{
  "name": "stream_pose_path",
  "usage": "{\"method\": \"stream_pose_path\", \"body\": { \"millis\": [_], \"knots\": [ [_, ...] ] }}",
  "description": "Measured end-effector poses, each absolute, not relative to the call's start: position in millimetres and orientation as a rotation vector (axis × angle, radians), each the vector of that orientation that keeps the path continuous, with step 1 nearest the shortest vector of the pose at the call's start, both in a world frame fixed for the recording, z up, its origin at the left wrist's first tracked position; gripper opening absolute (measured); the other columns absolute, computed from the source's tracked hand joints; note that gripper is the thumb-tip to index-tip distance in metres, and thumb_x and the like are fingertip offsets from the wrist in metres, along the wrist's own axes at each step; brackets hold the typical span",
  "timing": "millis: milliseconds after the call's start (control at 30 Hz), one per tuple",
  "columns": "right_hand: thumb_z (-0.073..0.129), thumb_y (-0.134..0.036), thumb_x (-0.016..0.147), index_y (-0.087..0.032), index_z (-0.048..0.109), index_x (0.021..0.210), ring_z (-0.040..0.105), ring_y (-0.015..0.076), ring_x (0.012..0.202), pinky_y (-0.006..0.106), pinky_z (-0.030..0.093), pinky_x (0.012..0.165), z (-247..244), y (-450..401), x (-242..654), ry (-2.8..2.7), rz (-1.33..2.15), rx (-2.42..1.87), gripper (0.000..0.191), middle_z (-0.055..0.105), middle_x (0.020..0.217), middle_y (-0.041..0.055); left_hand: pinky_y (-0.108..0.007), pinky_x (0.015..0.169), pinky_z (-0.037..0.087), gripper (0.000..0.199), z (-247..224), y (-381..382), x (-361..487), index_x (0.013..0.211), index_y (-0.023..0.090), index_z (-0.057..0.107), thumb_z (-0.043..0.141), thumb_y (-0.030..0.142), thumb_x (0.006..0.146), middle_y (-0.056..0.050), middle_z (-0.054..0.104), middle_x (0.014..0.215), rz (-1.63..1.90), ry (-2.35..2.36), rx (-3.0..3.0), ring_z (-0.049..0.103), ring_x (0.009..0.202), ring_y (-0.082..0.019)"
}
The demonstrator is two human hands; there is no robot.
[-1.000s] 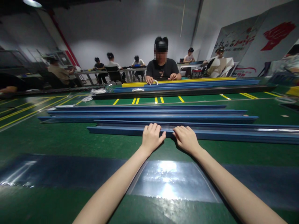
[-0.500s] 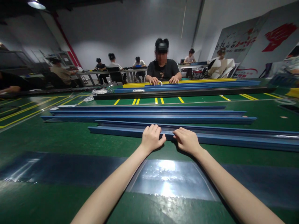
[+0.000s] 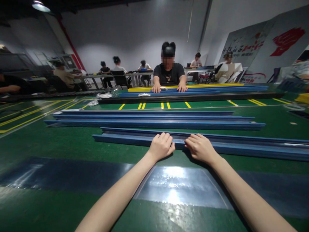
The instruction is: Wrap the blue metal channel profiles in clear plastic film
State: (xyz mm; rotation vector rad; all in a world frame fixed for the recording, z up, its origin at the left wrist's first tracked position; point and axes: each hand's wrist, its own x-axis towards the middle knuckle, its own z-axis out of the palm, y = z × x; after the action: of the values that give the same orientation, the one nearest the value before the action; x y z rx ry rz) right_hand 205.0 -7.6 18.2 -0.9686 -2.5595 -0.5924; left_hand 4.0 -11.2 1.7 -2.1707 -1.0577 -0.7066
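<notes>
A long blue U-shaped channel (image 3: 125, 138) lies across the green table in front of me, its right end running out of view. My left hand (image 3: 162, 146) is closed over the channel's near wall, fingers curled inside and thumb on the near side. A short way to the right, my right hand (image 3: 201, 149) grips the same wall with bent fingers. The fingertips of both hands are partly hidden. Bare channel shows between the two hands.
Clear plastic sheet (image 3: 173, 185) lies under my forearms. Beyond the held piece are more blue channels (image 3: 145, 123), then a black strip (image 3: 193, 96) and a yellow strip (image 3: 212, 85). A co-worker (image 3: 169, 69) sits opposite, hands on the far strips. Bagged white material (image 3: 103, 95) lies far left.
Both my hands have slid slightly right along the channel, and my left thumb has drawn in. The co-worker's hands opposite have moved nearer, off the yellow strip onto the blue ones.
</notes>
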Motion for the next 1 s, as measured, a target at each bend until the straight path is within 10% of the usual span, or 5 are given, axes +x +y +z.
{"method": "stream_pose_path", "body": {
  "millis": [633,1000],
  "knots": [
    [0.034,-0.02,0.083,-0.019,0.05,0.068,0.053,0.0156,0.068,0.026,0.031,0.06,30.8,-10.4,232.6,-2.682,-0.353,-1.349,0.022,0.059,0.07,0.004,-0.026,0.06,0.04,0.033,38.8,-9.0,-3.4,0.068,0.02,0.061,0.036,0.032,0.085,-0.003,0.066,0.078,-0.437,-1.921,-2.428,0.06,0.076,-0.018],
    [0.029,-0.042,0.087,-0.019,0.055,0.079,0.058,0.0186,0.077,0.027,0.035,0.064,34.0,-14.1,224.5,-2.641,-0.309,-1.517,0.036,0.064,0.082,0.0071,-0.025,0.063,0.041,0.037,48.2,-3.9,-43.3,0.082,0.02,0.059,0.044,0.054,0.08,-0.003,0.065,0.087,-0.244,-1.667,-2.77,0.06,0.081,-0.019]
  ]
}}
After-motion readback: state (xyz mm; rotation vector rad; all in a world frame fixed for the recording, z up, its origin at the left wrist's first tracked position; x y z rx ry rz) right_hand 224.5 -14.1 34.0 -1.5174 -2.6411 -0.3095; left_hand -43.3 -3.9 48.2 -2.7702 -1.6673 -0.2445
